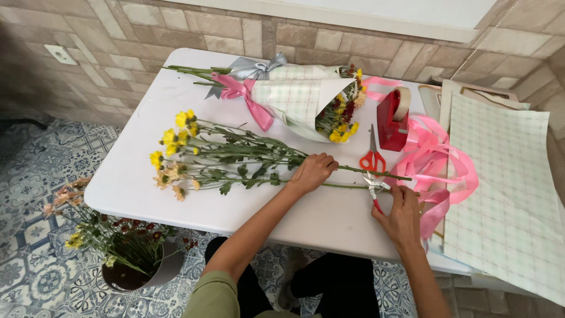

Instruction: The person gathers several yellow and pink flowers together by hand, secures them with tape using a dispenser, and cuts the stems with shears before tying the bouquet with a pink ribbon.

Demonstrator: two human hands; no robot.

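Observation:
A loose bunch of yellow and pale orange flowers (194,156) lies across the white table (129,182), long green stems (376,174) pointing right. My left hand (312,172) presses down on the stems near their middle. My right hand (402,218) grips red-handled pruning shears (374,187), whose blades sit at the stem ends. Red-handled scissors (372,154) lie just beyond the stems.
Two wrapped bouquets (300,97) with pink and grey bows lie at the table's back. A red tape dispenser (393,121), loose pink ribbon (438,159) and checked wrapping paper (506,194) fill the right side. A bucket of flowers (126,253) stands on the tiled floor at left.

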